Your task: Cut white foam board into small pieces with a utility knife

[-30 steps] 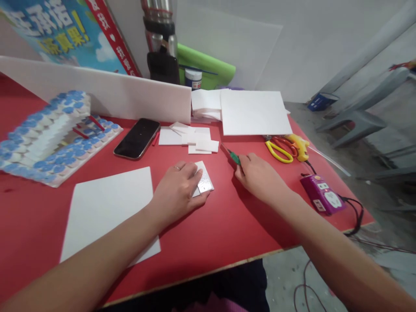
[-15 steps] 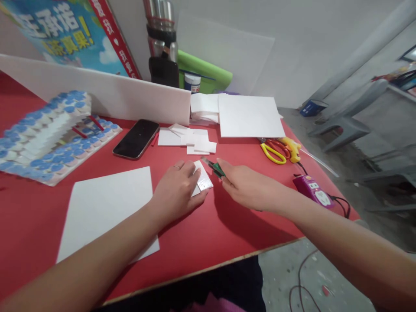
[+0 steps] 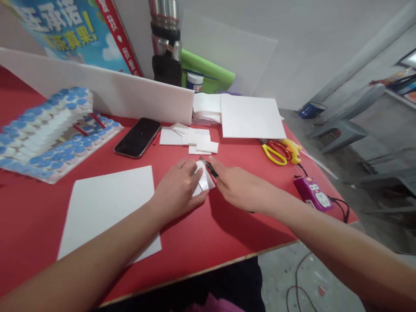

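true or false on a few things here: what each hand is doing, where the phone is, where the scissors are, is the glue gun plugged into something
1. The left hand presses flat on a small white piece on the red table. True.
2. The right hand is empty. False: it holds a green-handled cutter with its tip at the small white piece.
3. The phone lies face up with a dark screen, beyond the left hand. True.
4. The scissors sit on the large white sheet. False: they lie on the bare table to the right, beside the yellow glue gun.
5. The purple power strip is near the table's right edge. True.
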### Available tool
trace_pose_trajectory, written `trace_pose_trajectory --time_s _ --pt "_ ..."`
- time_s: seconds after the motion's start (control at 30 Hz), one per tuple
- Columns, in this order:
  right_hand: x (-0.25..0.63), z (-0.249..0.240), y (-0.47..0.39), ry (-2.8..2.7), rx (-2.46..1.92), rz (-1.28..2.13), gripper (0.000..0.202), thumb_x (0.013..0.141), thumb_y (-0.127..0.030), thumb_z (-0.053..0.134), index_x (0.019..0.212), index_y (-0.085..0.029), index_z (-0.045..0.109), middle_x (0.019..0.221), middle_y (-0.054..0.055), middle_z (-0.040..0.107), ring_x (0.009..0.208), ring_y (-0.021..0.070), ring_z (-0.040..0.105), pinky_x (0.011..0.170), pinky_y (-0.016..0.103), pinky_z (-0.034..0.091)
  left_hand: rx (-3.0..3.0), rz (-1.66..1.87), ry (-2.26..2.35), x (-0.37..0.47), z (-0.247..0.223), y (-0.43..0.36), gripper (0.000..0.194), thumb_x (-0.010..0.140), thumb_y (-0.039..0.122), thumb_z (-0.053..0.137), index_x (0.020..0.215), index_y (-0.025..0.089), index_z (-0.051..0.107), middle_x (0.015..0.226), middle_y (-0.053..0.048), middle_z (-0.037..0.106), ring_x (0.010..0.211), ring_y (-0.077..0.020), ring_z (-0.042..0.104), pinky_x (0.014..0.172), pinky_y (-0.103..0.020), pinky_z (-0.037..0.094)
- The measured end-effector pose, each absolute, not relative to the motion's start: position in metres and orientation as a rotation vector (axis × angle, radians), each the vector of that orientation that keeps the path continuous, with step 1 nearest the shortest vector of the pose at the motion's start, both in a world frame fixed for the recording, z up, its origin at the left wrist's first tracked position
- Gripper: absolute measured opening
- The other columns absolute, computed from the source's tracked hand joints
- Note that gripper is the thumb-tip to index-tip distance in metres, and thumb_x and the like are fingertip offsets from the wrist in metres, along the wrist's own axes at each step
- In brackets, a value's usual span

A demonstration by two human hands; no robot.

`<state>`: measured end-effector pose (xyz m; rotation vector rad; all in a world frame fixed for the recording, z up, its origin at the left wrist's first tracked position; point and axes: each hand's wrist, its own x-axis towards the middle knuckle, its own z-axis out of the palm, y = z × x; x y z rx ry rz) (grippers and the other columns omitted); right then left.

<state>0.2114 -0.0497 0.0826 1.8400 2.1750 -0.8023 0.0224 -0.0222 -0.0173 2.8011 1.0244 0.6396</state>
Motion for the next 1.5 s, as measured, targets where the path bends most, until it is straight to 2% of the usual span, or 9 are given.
trace_pose_trajectory --time_s 0.33,0.5,0.6,0.8,0.9,1.03,1.17,1.33,1.5 --pt "0.201 0.086 -0.046 2.18 1.856 -0.772 0.073 0.097 -0.015 0.044 0.168 -0.008 0.029 0.096 0.015 0.078 0.066 0.0228 0.066 0.056 0.031 0.041 2.826 0.644 1.034 0.023 -0.016 -0.022 0.023 0.097 0.033 0.062 0.098 0.012 0.071 0.094 -0.013 0.06 0.082 -0.0266 0.054 0.07 -0.038 0.047" --pt "0.2 0.086 -0.043 2.149 1.828 -0.75 0.076 0.096 -0.015 0.045 0.17 -0.008 0.027 0.103 0.017 0.079 0.071 0.0234 0.069 0.058 0.031 0.042 2.831 0.646 1.031 0.024 -0.017 -0.022 0.02 0.094 0.03 0.063 0.102 0.012 0.071 0.094 -0.013 0.061 0.083 -0.027 0.055 0.071 -0.038 0.047" --pt "0.198 0.087 -0.041 2.152 1.816 -0.728 0.072 0.096 -0.016 0.047 0.167 -0.008 0.034 0.102 0.017 0.079 0.072 0.0243 0.07 0.059 0.031 0.043 2.831 0.638 1.032 0.024 -0.017 -0.021 0.019 0.092 0.028 0.065 0.102 0.012 0.071 0.094 -0.013 0.061 0.083 -0.0272 0.056 0.069 -0.037 0.046" --pt "0.194 0.091 -0.041 2.121 1.747 -0.714 0.069 0.096 -0.015 0.045 0.164 -0.003 0.036 0.101 0.019 0.078 0.075 0.0265 0.071 0.055 0.031 0.04 2.83 0.662 0.99 0.023 -0.018 -0.02 0.023 0.096 0.032 0.064 0.108 0.014 0.07 0.096 -0.012 0.062 0.082 -0.0262 0.057 0.071 -0.037 0.046" --pt "0.193 0.092 -0.043 2.14 1.732 -0.674 0.064 0.096 -0.016 0.046 0.16 -0.005 0.042 0.101 0.019 0.078 0.077 0.0266 0.071 0.056 0.031 0.039 2.845 0.66 0.989 0.023 -0.018 -0.02 0.025 0.096 0.033 0.064 0.108 0.011 0.07 0.096 -0.013 0.062 0.082 -0.0268 0.057 0.07 -0.037 0.046" --pt "0.198 0.095 -0.038 2.175 1.746 -0.689 0.052 0.097 -0.018 0.048 0.148 -0.009 0.054 0.09 0.014 0.078 0.065 0.0225 0.066 0.055 0.031 0.038 2.851 0.642 1.01 0.023 -0.019 -0.02 0.025 0.095 0.032 0.064 0.107 0.011 0.071 0.096 -0.013 0.062 0.084 -0.0275 0.057 0.07 -0.037 0.046" --pt "0.209 0.099 -0.032 2.15 1.808 -0.826 0.044 0.099 -0.019 0.045 0.138 -0.016 0.064 0.093 0.011 0.078 0.056 0.0179 0.06 0.052 0.03 0.038 2.855 0.63 1.001 0.022 -0.02 -0.019 0.026 0.096 0.033 0.063 0.108 0.012 0.071 0.098 -0.014 0.063 0.087 -0.0289 0.058 0.073 -0.039 0.049" --pt "0.213 0.099 -0.035 2.161 1.891 -0.845 0.061 0.1 -0.022 0.043 0.161 -0.019 0.046 0.1 0.011 0.078 0.051 0.0172 0.059 0.05 0.031 0.039 2.857 0.653 0.999 0.021 -0.019 -0.02 0.025 0.096 0.034 0.064 0.107 0.012 0.07 0.098 -0.014 0.063 0.087 -0.0291 0.057 0.073 -0.04 0.049" --pt "0.207 0.092 -0.035 2.087 1.886 -0.907 0.061 0.1 -0.019 0.041 0.16 -0.014 0.043 0.1 0.014 0.078 0.046 0.0165 0.059 0.049 0.031 0.041 2.855 0.65 1.012 0.023 -0.018 -0.02 0.024 0.097 0.034 0.064 0.104 0.011 0.071 0.095 -0.014 0.062 0.084 -0.028 0.056 0.072 -0.04 0.049"
